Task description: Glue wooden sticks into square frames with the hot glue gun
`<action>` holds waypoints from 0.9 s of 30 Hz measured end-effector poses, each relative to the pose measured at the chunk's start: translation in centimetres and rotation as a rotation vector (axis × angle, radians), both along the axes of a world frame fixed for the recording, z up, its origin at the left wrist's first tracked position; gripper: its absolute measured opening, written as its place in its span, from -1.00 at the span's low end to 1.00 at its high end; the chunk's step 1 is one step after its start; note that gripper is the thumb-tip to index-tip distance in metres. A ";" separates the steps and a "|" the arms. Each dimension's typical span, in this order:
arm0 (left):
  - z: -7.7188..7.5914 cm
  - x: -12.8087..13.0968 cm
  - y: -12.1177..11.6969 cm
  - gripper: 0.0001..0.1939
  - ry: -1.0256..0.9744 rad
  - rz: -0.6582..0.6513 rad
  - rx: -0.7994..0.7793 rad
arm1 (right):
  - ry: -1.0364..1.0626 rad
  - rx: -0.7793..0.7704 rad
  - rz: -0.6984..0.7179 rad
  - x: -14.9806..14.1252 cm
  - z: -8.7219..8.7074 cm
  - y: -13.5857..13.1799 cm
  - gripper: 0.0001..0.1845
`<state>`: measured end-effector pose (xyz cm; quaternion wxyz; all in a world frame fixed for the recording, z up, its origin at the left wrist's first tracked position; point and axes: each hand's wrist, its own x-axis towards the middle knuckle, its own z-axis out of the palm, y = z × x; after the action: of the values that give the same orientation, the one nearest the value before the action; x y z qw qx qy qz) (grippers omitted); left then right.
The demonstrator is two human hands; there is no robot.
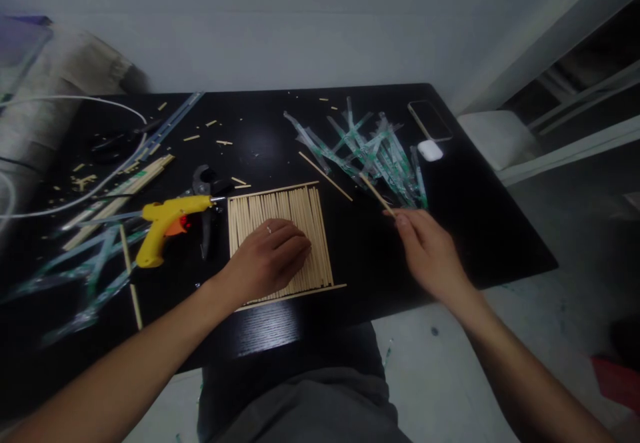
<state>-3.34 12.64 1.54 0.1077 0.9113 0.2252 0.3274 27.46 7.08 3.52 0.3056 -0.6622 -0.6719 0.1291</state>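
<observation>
The bench (370, 256) is black with a faint wood grain that catches the light near its front edge. On it lie a square panel of pale sticks (290, 206), a yellow glue gun (167, 219), dark cutters (204, 179), a heap of clear-and-green wrappers (373, 146), a loose stick (325, 176), a phone (431, 121), a small white case (430, 151) and scattered offcuts (191, 138).

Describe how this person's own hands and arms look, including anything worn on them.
Both hands are ungloved. The left hand wears a small, pale, shiny ring on one finger; the right hand shows no ring. The left forearm and right forearm are bare as far as the view reaches, with no sleeve, watch or bracelet visible.
</observation>
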 end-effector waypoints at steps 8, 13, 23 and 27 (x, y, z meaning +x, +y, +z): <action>-0.1 -0.1 0.0 -0.93 0.054 -0.011 -0.010 | 0.216 -0.164 0.096 -4.3 -0.6 0.7 -0.80; 0.1 0.0 0.0 -0.76 0.102 0.011 -0.009 | 0.311 -0.294 0.037 -5.4 -0.9 1.2 -0.78; -0.1 0.0 -0.3 -0.64 0.150 0.018 -0.024 | 0.229 -0.247 0.114 -6.8 -1.1 1.2 -0.68; -0.1 0.0 -0.2 -0.62 0.160 0.033 -0.043 | 0.124 -0.127 0.152 -7.4 -1.7 0.9 -0.70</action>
<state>-3.31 12.48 1.43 0.1033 0.9283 0.2550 0.2503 20.06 8.02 1.86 0.2934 -0.6181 -0.6905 0.2346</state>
